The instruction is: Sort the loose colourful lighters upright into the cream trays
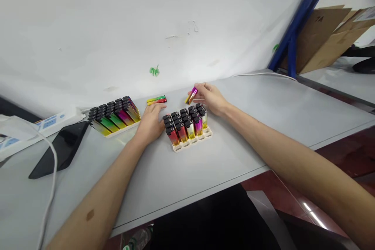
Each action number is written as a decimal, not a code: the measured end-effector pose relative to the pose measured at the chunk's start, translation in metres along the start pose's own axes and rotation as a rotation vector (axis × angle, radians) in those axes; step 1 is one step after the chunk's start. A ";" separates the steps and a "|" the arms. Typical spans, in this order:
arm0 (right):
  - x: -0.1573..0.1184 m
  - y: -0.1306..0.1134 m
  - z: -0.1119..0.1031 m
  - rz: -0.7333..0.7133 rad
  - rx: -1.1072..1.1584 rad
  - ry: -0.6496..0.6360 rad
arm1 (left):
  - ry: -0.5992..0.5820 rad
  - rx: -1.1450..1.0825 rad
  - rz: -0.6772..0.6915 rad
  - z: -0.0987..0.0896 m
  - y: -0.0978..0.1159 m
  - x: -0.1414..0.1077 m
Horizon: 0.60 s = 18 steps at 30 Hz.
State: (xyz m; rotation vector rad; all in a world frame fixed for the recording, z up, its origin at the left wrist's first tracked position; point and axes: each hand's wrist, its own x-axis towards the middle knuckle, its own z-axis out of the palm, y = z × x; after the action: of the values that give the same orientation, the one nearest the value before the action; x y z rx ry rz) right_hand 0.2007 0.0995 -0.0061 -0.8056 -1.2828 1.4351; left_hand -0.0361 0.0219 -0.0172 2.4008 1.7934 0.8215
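Observation:
My right hand (211, 97) is closed on a shiny purple-and-yellow lighter (192, 95), held tilted just behind a white tray (193, 143). Metallic lighters (182, 132) in red, gold and purple stand upright in that tray, black tops up; its front row of slots shows bare. On the tray's left side lies my left hand (151, 122), fingers apart, the thumb side close to the tray. Its fingertips reach to loose green, red and yellow lighters (156, 100) lying flat near the wall; whether they touch is unclear.
A second tray (123, 129) packed with upright lighters stands at left. Beyond it are a dark phone-like slab (60, 150), a white power strip (49, 124) and a white cable (54, 179). Blue frame (291, 54) and cardboard boxes (331, 39) are at right.

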 end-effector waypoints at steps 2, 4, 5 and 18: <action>-0.002 -0.004 -0.003 0.026 0.072 0.091 | -0.034 0.082 0.002 0.001 -0.006 0.001; -0.005 -0.009 -0.005 0.053 0.096 0.140 | -0.051 0.135 0.024 0.003 -0.010 0.003; -0.007 -0.011 -0.006 0.071 0.092 0.147 | -0.056 0.154 0.034 0.004 -0.012 0.004; -0.020 -0.013 0.001 0.245 -0.020 -0.020 | -0.169 0.242 -0.110 0.007 -0.016 0.014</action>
State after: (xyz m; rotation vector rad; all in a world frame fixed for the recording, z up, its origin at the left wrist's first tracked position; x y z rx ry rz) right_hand 0.2086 0.0796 0.0043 -0.9914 -1.2470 1.6287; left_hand -0.0444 0.0418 -0.0229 2.3943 2.0362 0.3980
